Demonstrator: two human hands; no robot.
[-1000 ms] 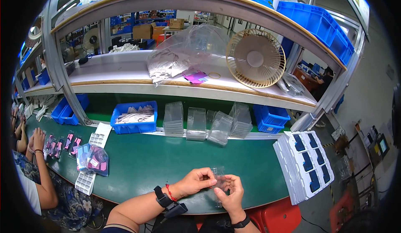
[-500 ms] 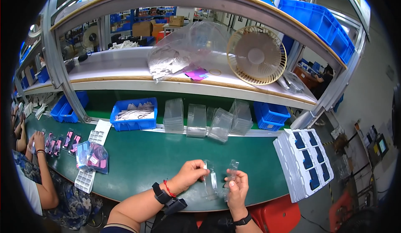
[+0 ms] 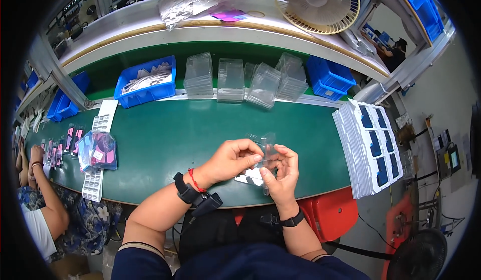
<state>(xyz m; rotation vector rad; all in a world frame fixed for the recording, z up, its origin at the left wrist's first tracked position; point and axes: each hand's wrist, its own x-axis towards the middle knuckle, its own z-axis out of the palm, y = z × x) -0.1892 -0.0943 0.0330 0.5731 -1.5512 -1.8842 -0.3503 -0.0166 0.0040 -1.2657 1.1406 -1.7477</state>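
Over the near middle of the green table [image 3: 165, 134], both hands are close together around a clear plastic package [image 3: 266, 140] with thin folded walls. My left hand [image 3: 231, 160] pinches at its left side with thumb and forefinger. My right hand [image 3: 283, 175] curls around its right side, thumb toward the left fingers. A small white piece with dark marks [image 3: 250, 176] shows just below the fingers; whether it lies on the table or is in the package, I cannot tell. Glare and fingers hide the package's exact shape.
Stacks of clear plastic boxes [image 3: 231, 79] line the back edge, between a blue bin of white pieces [image 3: 146, 83] and empty-looking blue bins [image 3: 330, 77]. Stacked white trays [image 3: 358, 149] stand right. Bagged pink and blue items [image 3: 100, 151] lie left, near a co-worker's arm [image 3: 50, 195].
My view has tilted downward. My hands have come together, and the clear plastic that was held apart between them is now gathered in both. The white piece with dark marks now shows beneath.
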